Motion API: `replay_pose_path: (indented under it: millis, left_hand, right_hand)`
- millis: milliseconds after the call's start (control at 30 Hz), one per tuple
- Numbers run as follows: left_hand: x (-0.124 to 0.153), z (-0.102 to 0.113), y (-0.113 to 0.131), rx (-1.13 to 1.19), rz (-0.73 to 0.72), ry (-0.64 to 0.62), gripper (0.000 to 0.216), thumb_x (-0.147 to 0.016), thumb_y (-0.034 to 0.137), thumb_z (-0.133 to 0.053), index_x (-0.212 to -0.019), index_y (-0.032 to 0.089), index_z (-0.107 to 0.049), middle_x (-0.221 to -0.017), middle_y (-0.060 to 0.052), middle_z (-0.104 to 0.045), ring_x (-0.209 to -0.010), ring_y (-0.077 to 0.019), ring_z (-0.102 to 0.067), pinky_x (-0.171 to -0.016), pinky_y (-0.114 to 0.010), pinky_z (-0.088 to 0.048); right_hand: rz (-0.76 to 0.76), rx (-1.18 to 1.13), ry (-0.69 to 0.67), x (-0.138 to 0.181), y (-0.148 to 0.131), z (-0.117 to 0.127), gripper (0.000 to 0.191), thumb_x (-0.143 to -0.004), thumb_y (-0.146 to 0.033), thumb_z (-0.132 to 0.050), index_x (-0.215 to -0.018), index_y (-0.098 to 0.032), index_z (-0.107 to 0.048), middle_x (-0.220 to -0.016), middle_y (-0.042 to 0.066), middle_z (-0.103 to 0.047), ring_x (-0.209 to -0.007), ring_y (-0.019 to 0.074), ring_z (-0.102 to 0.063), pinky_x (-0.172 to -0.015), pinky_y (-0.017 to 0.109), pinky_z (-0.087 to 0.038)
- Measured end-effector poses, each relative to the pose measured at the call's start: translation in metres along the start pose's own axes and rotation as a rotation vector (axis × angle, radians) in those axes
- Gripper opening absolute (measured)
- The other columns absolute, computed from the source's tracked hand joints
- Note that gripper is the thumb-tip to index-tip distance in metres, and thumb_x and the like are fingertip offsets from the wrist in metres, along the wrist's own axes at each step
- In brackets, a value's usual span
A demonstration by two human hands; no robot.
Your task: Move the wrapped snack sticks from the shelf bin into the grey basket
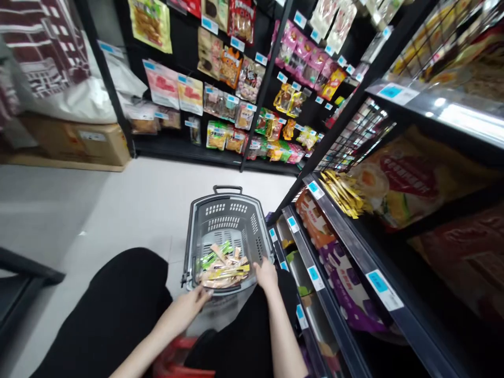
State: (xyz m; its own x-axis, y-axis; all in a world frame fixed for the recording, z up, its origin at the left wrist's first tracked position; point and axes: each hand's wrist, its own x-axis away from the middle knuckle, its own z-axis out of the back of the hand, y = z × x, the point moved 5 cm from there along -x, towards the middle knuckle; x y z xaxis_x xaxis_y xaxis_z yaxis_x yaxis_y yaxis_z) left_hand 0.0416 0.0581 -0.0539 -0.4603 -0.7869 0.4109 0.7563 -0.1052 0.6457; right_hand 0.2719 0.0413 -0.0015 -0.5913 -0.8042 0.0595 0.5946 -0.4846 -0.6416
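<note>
A grey plastic shopping basket [191,220] stands in front of my knees, its handle [227,187] folded out at the far end. Slim stick-shaped packets [224,270], beige, yellow and green, lie in a loose pile at its near end. My left hand [197,299] holds the near rim by its left part, thumb and fingers pressed together there. At the near right corner my right hand [266,274] grips the side rim, with the thumb on the inner side. Some of the fingers on both hands are hidden.
Shelves with price tags [384,289] run close along my right, bearing yellow stick packets [342,193] and purple bags [348,283]. Hanging snack bags [163,84] fill the rack ahead. A cardboard box [74,142] stands at the left, and a red stool-like object [179,359] is beneath me.
</note>
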Motion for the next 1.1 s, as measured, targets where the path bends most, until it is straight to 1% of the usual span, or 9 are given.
replay_pose_path:
  millis: [100,267,333,400,533,733,933,1000,1100]
  left_hand:
    - [0.001,-0.010,-0.002,-0.155,-0.052,-0.076,0.036,-0.085,0.039,-0.030,-0.096,0.018,-0.057,-0.091,-0.014,-0.069,-0.089,-0.0300,-0.065,-0.074,-0.036,-0.045]
    - [0.008,-0.016,-0.001,-0.246,-0.087,-0.136,0.034,-0.082,0.032,-0.033,-0.094,0.016,-0.059,-0.092,-0.017,-0.069,-0.088,-0.0332,-0.065,-0.074,-0.040,-0.045]
    - [0.007,-0.017,-0.002,-0.238,-0.093,-0.139,0.034,-0.081,0.032,-0.033,-0.095,0.015,-0.059,-0.092,-0.017,-0.068,-0.088,-0.0329,-0.065,-0.075,-0.041,-0.045]
    - [0.005,-0.019,-0.003,-0.225,-0.106,-0.141,0.034,-0.080,0.032,-0.034,-0.096,0.015,-0.058,-0.094,-0.017,-0.068,-0.090,-0.0325,-0.064,-0.077,-0.041,-0.045]
    - [0.004,-0.023,-0.005,-0.208,-0.142,-0.134,0.034,-0.079,0.032,-0.034,-0.097,0.015,-0.058,-0.096,-0.017,-0.068,-0.091,-0.0318,-0.064,-0.078,-0.041,-0.045]
    - [0.004,-0.023,-0.006,-0.208,-0.145,-0.117,0.031,-0.079,0.031,-0.036,-0.095,0.018,-0.058,-0.094,-0.014,-0.069,-0.089,-0.0298,-0.065,-0.077,-0.038,-0.046]
    - [0.005,-0.025,-0.007,-0.205,-0.142,-0.114,0.031,-0.079,0.030,-0.039,-0.098,0.017,-0.059,-0.097,-0.015,-0.068,-0.091,-0.0296,-0.064,-0.078,-0.037,-0.046]
    - [0.006,-0.024,-0.007,-0.209,-0.142,-0.115,0.032,-0.078,0.029,-0.039,-0.098,0.016,-0.059,-0.097,-0.015,-0.068,-0.091,-0.0301,-0.064,-0.078,-0.038,-0.046]
    - [0.008,-0.022,-0.006,-0.215,-0.132,-0.112,0.032,-0.078,0.028,-0.040,-0.100,0.016,-0.060,-0.096,-0.015,-0.069,-0.091,-0.0302,-0.064,-0.078,-0.038,-0.046]
  right_hand:
    - [0.113,0.117,0.129,-0.021,-0.030,0.058,0.019,-0.078,-0.027,-0.056,-0.090,-0.018,-0.069,-0.084,0.009,-0.072,-0.081,0.0236,-0.067,-0.074,0.030,-0.047]
    - [0.182,0.339,0.535,-0.065,-0.056,0.207,0.038,-0.088,-0.028,-0.040,-0.118,-0.010,-0.055,-0.110,0.020,-0.060,-0.098,0.0297,-0.056,-0.083,0.039,-0.038]
    - [0.190,0.438,0.652,-0.081,-0.058,0.254,0.039,-0.085,-0.024,-0.043,-0.118,-0.006,-0.054,-0.109,0.024,-0.056,-0.099,0.0325,-0.052,-0.079,0.041,-0.037]
    - [0.223,0.532,0.704,-0.094,-0.058,0.282,0.033,-0.080,-0.022,-0.050,-0.108,-0.008,-0.061,-0.104,0.022,-0.057,-0.095,0.0313,-0.052,-0.074,0.039,-0.037]
    - [0.322,0.669,0.729,-0.103,-0.056,0.296,0.017,-0.079,-0.022,-0.053,-0.078,-0.016,-0.069,-0.083,0.013,-0.060,-0.086,0.0259,-0.050,-0.064,0.032,-0.036]
    - [0.408,0.740,0.840,-0.095,-0.060,0.299,0.028,-0.088,-0.025,-0.040,-0.096,-0.011,-0.063,-0.097,0.016,-0.057,-0.091,0.0263,-0.045,-0.071,0.034,-0.035]
    - [0.490,0.806,0.761,-0.104,-0.058,0.290,0.015,-0.077,-0.027,-0.057,-0.071,-0.017,-0.067,-0.080,0.011,-0.062,-0.086,0.0283,-0.047,-0.073,0.040,-0.031]
    - [0.481,0.777,0.811,-0.104,-0.060,0.291,0.017,-0.078,-0.023,-0.053,-0.069,-0.016,-0.066,-0.079,0.012,-0.062,-0.086,0.0289,-0.048,-0.073,0.041,-0.031]
    - [0.438,0.698,0.943,-0.095,-0.067,0.306,0.022,-0.082,-0.021,-0.045,-0.082,-0.011,-0.066,-0.086,0.016,-0.060,-0.084,0.0285,-0.050,-0.072,0.040,-0.034]
